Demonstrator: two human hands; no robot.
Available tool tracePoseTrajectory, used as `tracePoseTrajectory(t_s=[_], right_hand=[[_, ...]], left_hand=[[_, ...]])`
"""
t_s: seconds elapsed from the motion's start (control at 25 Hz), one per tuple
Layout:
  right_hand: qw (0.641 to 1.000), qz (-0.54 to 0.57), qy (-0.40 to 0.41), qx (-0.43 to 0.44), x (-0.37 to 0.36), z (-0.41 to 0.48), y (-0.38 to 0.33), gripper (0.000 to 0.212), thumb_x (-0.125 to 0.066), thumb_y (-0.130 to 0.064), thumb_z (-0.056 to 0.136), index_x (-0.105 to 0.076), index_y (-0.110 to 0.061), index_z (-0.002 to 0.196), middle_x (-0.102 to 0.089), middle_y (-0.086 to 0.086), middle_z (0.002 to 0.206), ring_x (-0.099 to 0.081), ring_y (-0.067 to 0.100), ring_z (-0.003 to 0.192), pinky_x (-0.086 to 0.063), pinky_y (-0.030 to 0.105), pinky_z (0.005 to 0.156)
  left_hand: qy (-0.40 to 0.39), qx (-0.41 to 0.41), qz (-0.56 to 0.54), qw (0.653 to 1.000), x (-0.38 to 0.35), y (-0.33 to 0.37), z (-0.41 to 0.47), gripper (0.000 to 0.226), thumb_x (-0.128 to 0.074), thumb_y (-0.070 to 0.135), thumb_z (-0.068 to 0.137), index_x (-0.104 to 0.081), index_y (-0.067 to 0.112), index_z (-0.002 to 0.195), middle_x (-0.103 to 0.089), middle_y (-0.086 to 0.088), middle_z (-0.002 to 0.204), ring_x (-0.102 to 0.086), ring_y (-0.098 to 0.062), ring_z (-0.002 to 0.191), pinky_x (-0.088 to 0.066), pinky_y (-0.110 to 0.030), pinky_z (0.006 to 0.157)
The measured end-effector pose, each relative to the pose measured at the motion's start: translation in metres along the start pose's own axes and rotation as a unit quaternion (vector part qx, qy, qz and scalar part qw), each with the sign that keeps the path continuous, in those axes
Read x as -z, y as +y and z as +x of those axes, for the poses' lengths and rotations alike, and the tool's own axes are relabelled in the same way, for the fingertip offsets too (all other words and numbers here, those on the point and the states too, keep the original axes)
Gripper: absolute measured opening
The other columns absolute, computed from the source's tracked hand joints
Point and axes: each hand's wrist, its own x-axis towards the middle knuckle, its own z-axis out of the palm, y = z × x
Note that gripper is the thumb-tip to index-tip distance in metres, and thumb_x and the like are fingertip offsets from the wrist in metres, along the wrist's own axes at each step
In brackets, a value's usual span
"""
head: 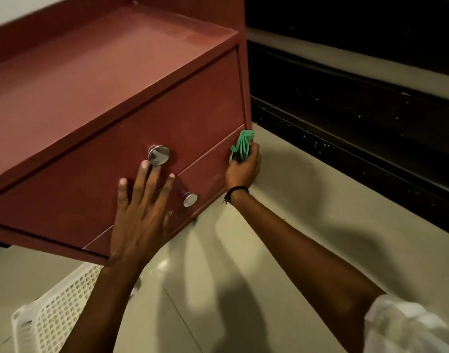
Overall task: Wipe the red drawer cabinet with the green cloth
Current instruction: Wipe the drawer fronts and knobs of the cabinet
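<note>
Now my right hand (242, 169) grips the green cloth (241, 147) against the red cabinet's (103, 80) lower drawer (208, 171); left hand (139, 212) flat, open.

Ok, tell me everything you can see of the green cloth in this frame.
The green cloth is small, soft-looking and bunched into folds. It is held in the grip of the right hand, with most of it sticking out above the fingers. It is pressed against the right end of the red cabinet, at the lower drawer near the corner, just above the floor.
</note>
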Motion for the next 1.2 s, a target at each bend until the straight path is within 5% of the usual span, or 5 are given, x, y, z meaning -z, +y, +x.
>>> tracePoseTrajectory(t_s=[0.2,0.36,0.72,0.96,1.2], right_hand=[[0.980,0.003,-0.124,0.152,0.019,-0.054,0.026,0.052,-0.041,0.019,0.062,-0.064,-0.008,0.100,-0.056,0.005,0.103,-0.058,0.018,0.094,-0.054,0.038,0.085],[0.946,-0.036,-0.271,0.173,0.025,-0.095,0.054,0.054,-0.052,0.020,0.069,-0.064,-0.010,0.113,-0.057,0.007,0.113,-0.059,0.014,0.104,-0.050,0.022,0.095],[0.989,0.025,-0.131,0.062,0.007,-0.083,0.041,0.041,-0.056,0.017,0.074,-0.063,-0.006,0.106,-0.059,0.007,0.107,-0.053,0.007,0.092,-0.045,0.018,0.084],[0.994,0.071,0.023,-0.079,-0.005,0.019,0.065,0.046,-0.062,0.000,0.076,-0.063,-0.002,0.122,-0.067,0.015,0.115,-0.066,0.030,0.105,-0.052,0.047,0.096],[0.998,0.027,-0.048,0.023,-0.005,-0.034,0.079,0.051,-0.054,0.008,0.073,-0.062,-0.001,0.122,-0.062,0.018,0.119,-0.061,0.033,0.110,-0.048,0.043,0.101]], left_hand=[[-0.009,0.003,0.014,1.000,-0.003,0.002,-0.001,0.079,-0.072,0.026,0.079,-0.039,0.015,0.150,-0.012,-0.015,0.166,-0.001,-0.031,0.155,0.001,-0.054,0.121],[-0.007,0.006,0.032,0.999,-0.004,0.006,0.002,0.080,-0.073,0.026,0.078,-0.039,0.016,0.151,-0.012,-0.017,0.165,0.000,-0.034,0.154,0.010,-0.054,0.120],[-0.019,-0.003,0.025,1.000,-0.001,0.001,-0.004,0.081,-0.075,0.025,0.078,-0.040,0.015,0.150,-0.011,-0.015,0.166,-0.003,-0.031,0.155,0.001,-0.053,0.121],[-0.055,-0.015,0.052,0.997,0.002,-0.012,-0.024,0.082,-0.070,0.027,0.081,-0.034,0.013,0.153,-0.002,-0.011,0.168,-0.002,-0.027,0.155,-0.007,-0.052,0.123],[-0.056,-0.003,0.049,0.997,0.003,-0.009,-0.030,0.082,-0.070,0.025,0.081,-0.034,0.014,0.153,-0.004,-0.011,0.167,-0.003,-0.027,0.155,-0.011,-0.051,0.123]])
